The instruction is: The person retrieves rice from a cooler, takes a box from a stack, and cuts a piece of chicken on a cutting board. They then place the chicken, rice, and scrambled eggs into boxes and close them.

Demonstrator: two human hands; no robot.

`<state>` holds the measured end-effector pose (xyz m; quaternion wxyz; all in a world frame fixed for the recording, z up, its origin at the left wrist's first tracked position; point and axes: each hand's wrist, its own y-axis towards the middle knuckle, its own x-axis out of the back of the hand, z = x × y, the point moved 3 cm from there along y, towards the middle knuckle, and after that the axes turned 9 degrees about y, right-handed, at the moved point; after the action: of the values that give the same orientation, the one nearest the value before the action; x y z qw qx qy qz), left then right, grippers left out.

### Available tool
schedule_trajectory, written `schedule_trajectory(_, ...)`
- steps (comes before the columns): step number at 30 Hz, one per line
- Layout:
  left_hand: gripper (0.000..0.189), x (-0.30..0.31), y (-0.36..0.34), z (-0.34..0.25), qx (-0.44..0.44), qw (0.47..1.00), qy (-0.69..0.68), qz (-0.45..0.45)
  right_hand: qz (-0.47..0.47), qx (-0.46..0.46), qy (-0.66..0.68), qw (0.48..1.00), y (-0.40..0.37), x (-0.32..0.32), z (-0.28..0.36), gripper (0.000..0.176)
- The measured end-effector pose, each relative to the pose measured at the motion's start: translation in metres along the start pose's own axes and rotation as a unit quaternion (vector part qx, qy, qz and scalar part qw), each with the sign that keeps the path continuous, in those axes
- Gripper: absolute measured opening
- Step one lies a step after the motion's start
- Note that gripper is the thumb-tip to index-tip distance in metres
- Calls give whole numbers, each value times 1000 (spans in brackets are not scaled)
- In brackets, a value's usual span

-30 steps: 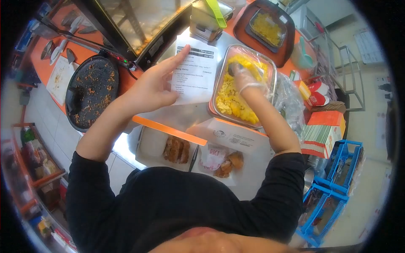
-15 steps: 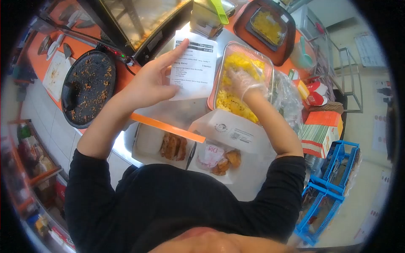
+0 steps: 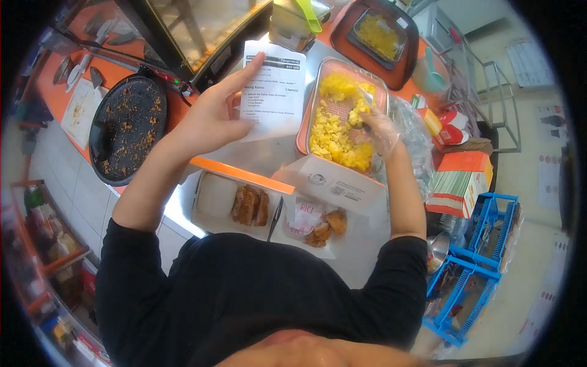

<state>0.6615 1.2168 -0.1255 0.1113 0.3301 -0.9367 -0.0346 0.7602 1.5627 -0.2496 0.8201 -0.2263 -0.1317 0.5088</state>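
Note:
My left hand (image 3: pixel 217 113) is raised beside a printed receipt (image 3: pixel 278 92), index finger stretched out and the fingers apart; it overlaps the receipt's left edge. On my right hand (image 3: pixel 376 128) is a clear plastic glove, and its fingers close on a clump of yellow scrambled egg (image 3: pixel 358 114) over the right side of the egg basket (image 3: pixel 315 116). More egg lies below. Nearer my body are two open meal boxes: the left box (image 3: pixel 211 225) holds white rice and browned meat (image 3: pixel 249 205); the right box (image 3: pixel 287 235) holds a wrapped rice pack (image 3: pixel 306 218) and fried pieces (image 3: pixel 327 229).
A black round pan (image 3: pixel 128 128) with crumbs lies left. Behind are a glass display case (image 3: pixel 195 37), a metal container with a green handle (image 3: pixel 290 24) and a brown tray (image 3: pixel 403 73). Folded cartons (image 3: pixel 458 186), plastic bags (image 3: pixel 413 147) and a blue rack (image 3: pixel 471 269) stand right.
My right hand has moved right and toward my body, lifting a clump of egg. The right box's lid has tilted lower. My left hand is nearly unmoved.

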Motion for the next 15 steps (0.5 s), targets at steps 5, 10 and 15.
schedule_trajectory(5,89,-4,-14,-15,-30,999,9,-15,45,54,169,983,-32,13,13,39)
schedule_trajectory(10,89,-10,-38,-30,-19,999,-29,7,-3,152,156,976,-147,5,30,38)
schedule_trajectory(15,90,-20,-66,-30,-62,996,-59,15,-59,121,170,976,-240,-12,-29,44)
